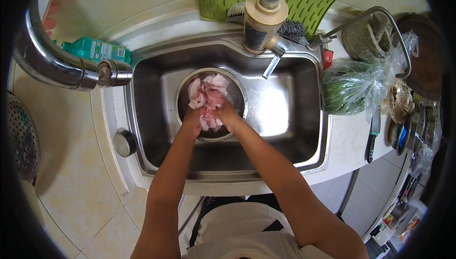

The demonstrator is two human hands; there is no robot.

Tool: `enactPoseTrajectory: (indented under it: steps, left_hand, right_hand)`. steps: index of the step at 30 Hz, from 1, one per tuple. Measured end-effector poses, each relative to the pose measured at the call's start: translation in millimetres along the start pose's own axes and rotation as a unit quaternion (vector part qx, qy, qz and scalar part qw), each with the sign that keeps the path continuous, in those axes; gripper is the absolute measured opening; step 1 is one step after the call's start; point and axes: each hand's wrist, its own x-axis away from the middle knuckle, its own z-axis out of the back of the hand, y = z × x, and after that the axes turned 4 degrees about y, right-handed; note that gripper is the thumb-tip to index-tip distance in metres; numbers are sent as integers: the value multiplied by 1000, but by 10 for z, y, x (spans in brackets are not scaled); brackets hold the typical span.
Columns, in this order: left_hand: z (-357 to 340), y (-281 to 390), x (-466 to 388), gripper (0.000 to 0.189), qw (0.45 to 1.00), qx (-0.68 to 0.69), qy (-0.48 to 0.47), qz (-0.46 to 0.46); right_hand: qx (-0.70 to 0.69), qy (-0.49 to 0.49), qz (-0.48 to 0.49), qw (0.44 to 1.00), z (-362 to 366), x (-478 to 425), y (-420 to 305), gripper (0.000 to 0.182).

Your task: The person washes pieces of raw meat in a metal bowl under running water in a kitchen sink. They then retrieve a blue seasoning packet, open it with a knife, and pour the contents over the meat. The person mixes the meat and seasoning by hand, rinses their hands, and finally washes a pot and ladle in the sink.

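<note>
Pieces of raw, pale pink meat with whitish fat (pixel 212 91) lie heaped in a round metal bowl (pixel 244 97). The bowl rests on the floor of a stainless steel sink (pixel 156 91), left of its middle. From the left side my left hand (pixel 193 120) grips the meat, its fingers partly hidden among the pieces. My right hand (pixel 228 116) grips the same heap from the other side, with the fingertips tucked out of sight. Both hands are inside the bowl's rim, close together.
A tap body with a lever (pixel 265 24) rises behind the sink; a chrome spout (pixel 53 59) hangs at left. At right lie a plastic bag of greens (pixel 347 88) and a knife (pixel 372 138). A green bottle (pixel 96 49) and a lidded jar (pixel 124 143) flank the left rim.
</note>
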Motion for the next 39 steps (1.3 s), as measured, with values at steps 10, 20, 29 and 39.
enactPoseTrajectory:
  steps: [10, 20, 29, 39]
  left_hand:
    - [77, 343, 156, 48, 929, -345, 115, -68]
    - [32, 203, -240, 49, 997, -42, 50, 27]
    - [-6, 275, -117, 43, 997, -68, 30, 15]
    - [178, 268, 294, 59, 915, -393, 58, -67]
  right_hand:
    - [473, 73, 203, 854, -3, 268, -689, 25]
    - [328, 19, 82, 941, 37, -436, -340, 46]
    - [50, -55, -24, 997, -56, -70, -607, 42]
    - [607, -36, 232, 759, 174, 537, -567, 36]
